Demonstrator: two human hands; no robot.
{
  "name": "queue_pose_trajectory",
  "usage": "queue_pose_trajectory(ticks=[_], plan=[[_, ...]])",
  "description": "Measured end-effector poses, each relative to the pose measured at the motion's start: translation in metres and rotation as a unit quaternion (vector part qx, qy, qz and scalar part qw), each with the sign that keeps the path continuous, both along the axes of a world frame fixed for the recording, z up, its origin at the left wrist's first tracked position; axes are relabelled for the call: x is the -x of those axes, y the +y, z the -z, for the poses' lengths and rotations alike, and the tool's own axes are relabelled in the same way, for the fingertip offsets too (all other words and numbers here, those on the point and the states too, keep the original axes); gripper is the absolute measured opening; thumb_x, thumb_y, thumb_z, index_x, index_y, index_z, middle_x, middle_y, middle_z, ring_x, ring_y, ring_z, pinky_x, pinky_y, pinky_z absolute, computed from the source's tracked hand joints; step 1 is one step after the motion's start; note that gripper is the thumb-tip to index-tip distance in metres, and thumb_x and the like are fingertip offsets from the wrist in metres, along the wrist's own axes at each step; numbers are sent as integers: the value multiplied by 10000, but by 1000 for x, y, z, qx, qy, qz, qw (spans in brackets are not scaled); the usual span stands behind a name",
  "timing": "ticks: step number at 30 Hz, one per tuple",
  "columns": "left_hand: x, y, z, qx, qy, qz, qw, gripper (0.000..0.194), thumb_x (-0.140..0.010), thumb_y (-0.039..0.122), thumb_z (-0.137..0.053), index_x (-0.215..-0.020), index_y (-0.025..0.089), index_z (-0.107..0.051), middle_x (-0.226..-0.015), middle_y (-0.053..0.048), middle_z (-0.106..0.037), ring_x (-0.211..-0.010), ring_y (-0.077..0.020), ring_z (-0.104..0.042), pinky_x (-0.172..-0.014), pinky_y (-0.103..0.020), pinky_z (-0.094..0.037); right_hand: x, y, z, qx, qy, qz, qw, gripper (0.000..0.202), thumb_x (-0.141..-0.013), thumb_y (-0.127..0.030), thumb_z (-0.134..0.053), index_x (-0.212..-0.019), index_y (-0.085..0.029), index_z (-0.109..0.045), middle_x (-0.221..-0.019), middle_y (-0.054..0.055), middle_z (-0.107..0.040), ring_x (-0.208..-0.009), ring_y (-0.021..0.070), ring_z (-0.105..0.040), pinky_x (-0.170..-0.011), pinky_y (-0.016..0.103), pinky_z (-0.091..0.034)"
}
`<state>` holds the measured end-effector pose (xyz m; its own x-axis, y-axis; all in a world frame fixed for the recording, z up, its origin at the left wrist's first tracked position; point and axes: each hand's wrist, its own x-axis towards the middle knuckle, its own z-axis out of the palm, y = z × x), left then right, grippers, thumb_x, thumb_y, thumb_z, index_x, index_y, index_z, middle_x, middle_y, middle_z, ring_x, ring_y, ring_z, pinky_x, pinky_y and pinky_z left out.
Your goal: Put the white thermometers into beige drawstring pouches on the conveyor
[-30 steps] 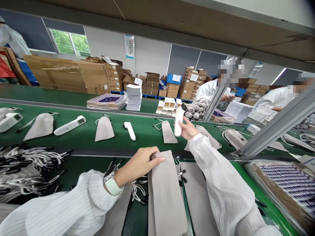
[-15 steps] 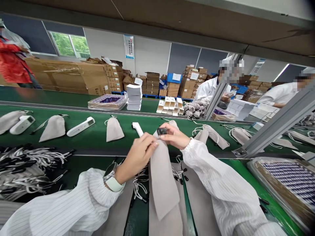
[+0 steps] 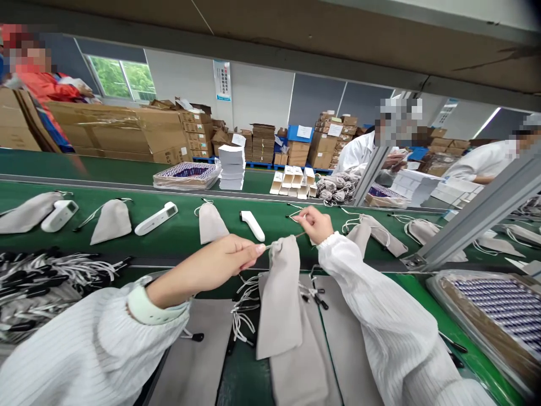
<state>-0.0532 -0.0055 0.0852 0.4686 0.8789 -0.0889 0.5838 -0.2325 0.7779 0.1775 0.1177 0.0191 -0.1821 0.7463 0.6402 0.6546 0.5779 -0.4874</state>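
A grey drawstring pouch [image 3: 281,299] hangs between my hands, its gathered mouth at the top. My left hand [image 3: 236,254] is closed in a pinch on the drawstring at the pouch's left side. On the other side my right hand [image 3: 315,224] pinches the cord's opposite end, drawn up and to the right. Beneath the pouch, more flat grey pouches [image 3: 298,372] lie on the near surface with white cords and black cord ends. Just beyond my left hand, a white handheld thermometer [image 3: 252,225] rests on the green conveyor belt [image 3: 228,210].
Bundled drawstring pouches [image 3: 38,287] are heaped at left. Another thermometer [image 3: 156,219] and several filled pouches line the belt. A plastic-wrapped tray [image 3: 494,316] stands at right beside a slanted metal post [image 3: 448,220]. Co-workers [image 3: 359,152] sit across the line.
The dark object at the pouch mouth is out of sight. My hands have spread apart, pulling the drawstring, and the mouth has gathered. Items on the belt have shifted right.
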Motion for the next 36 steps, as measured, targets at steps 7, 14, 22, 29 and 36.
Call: queue_pose_trajectory(ticks=[7,14,22,29,36], plan=[[-14,-13,-2,-71,-168,-90,979,369,-852,399,-262,-588,188,-409,-510,43,-292,-460,-90,-282,-448,-209,-260,9,-11,-5,201,96,-160,962,410,-716,-538,-432,-890,-176,-518,-512,-45,-443,-504,98,-441,-543,216,-363],[-22,9,32,-220,-174,-111,953,241,-853,329,-339,-957,215,-524,-1008,-29,-486,-936,-152,-463,-789,-255,-384,57,-59,-19,270,117,-364,884,478,-552,-277,-675,-974,-177,-474,-827,0,-534,-725,129,-522,-682,260,-427],[-30,17,96,-129,66,-50,988,399,-797,405,-415,-1087,147,-503,-1003,-90,-528,-979,-233,-443,-833,-364,-360,-28,13,4,147,-87,234,957,681,-687,-243,-501,-1282,-134,-188,-1054,158,-490,-880,252,-522,-758,356,-385],[-34,12,103,-171,94,-49,980,291,-764,310,-506,-1016,176,-563,-965,-58,-517,-939,-212,-430,-863,-346,-337,19,14,55,203,-193,121,952,305,-780,-318,-457,-1037,-163,-513,-1134,142,-482,-1109,273,-384,-905,393,-280],[-37,9,103,-220,72,-63,971,277,-799,195,-444,-1060,200,-537,-973,-47,-512,-949,-189,-444,-868,-313,-367,55,47,60,265,-68,106,956,322,-699,-305,-566,-924,-79,-522,-1029,210,-530,-992,292,-491,-825,392,-365]])
